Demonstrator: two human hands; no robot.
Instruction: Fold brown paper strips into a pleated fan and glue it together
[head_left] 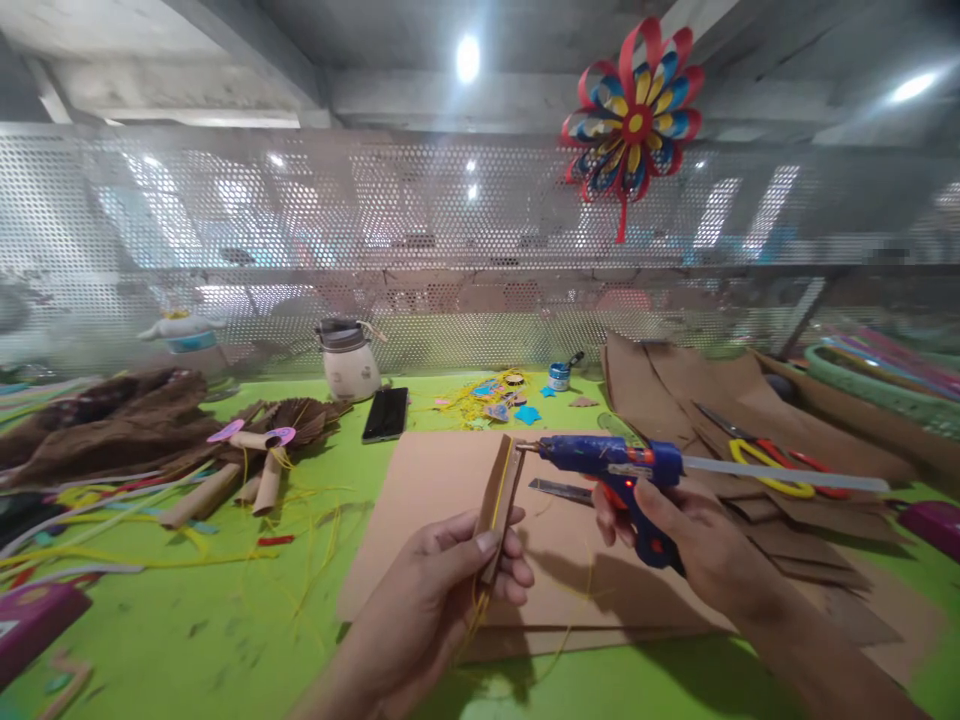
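My left hand is closed around a narrow folded strip of brown cardboard, held upright at a slant. A yellow string runs along the strip, and loose yellow strands hang below my fingers. My right hand grips a blue glue gun by its handle, with a long translucent glue stick coming out of its back. The gun's nozzle points left and is at the strip's upper right edge; whether they touch I cannot tell. Beneath both hands lie flat brown cardboard sheets, with a metal blade on them.
Scissors with yellow and red handles rest on cardboard pieces at right. A phone, a lidded jar and a small blue pot stand farther back. Cardboard tubes lie left. A paper flower hangs before a perforated metal screen.
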